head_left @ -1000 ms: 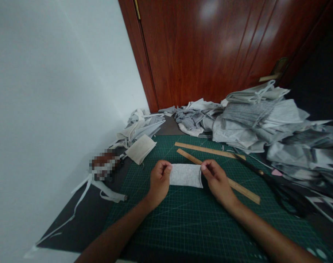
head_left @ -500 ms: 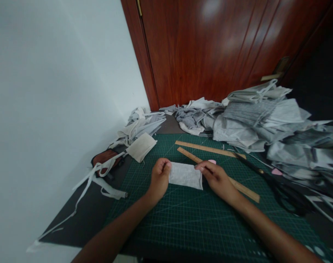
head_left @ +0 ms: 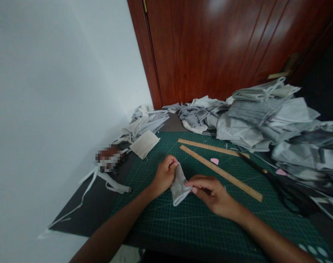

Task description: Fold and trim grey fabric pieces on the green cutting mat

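A small light-grey piece of fabric [head_left: 179, 186] is held above the green cutting mat [head_left: 161, 226], bent and tilted with its folded lower end towards me. My left hand [head_left: 166, 173] pinches its upper edge between thumb and fingers. At the fabric's right side, my right hand [head_left: 210, 191] grips the edge with thumb and forefinger. Just beyond my right hand lies a wooden ruler [head_left: 223, 174], with a second wooden ruler [head_left: 207, 147] behind it. A pink piece of tailor's chalk [head_left: 215, 160] rests between the two rulers.
Large black scissors [head_left: 275, 182] lie at the right. Grey fabric is heaped in a tall pile [head_left: 254, 120] at the back right. Along the white wall sit fabric scraps [head_left: 144, 122] and a flat beige piece [head_left: 145, 143]. A second pink chalk [head_left: 281, 172] lies near the scissors.
The fabric, held flat and stretched between both hands before, is now turned and bent. My right hand has moved down and left, uncovering the ruler and the pink chalk.
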Demonstrator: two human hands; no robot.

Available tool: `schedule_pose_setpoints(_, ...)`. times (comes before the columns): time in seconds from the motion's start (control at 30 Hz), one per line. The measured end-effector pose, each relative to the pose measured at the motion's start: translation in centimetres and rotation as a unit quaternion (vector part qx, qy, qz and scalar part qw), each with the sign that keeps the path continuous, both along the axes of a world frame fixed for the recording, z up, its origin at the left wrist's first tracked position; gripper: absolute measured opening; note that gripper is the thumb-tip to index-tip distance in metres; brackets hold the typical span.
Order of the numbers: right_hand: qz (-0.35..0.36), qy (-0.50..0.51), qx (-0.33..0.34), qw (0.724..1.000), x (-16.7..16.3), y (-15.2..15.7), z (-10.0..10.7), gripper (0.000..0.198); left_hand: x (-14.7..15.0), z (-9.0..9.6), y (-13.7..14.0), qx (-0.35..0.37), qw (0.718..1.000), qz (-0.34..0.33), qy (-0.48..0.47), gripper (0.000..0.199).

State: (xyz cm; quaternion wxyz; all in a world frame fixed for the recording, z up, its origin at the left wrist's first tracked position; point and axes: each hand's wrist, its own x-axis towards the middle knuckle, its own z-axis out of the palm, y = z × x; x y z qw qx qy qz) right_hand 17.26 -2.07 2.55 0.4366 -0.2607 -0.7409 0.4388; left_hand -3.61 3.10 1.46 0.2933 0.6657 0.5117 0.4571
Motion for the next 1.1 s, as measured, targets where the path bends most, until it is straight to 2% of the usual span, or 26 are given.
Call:
schedule_pose_setpoints(0.47, -0.074, 0.002, 0.031, 0.997, -0.5, -0.2, -1.1, 0.019, -0.2, -0.3, 0.3, 0.004, 0.998, -0.034, 0.044, 0.013)
schedule_pose_setpoints(0.8, -0.057, -0.028, 0.049, 0.997, -0.5, -0.3, -1.3, 0.022, -0.3, -0.8, 0.3, -0.013, 0.995, -0.074, 0.063, 0.012)
schedule_pose_setpoints(1.1, -0.053, 0.009, 0.05, 0.997, -0.5, 0.0, -1.8, 0.006, -0.3, -0.8, 0.2, -0.019, 0.993, -0.095, 0.071, 0.013)
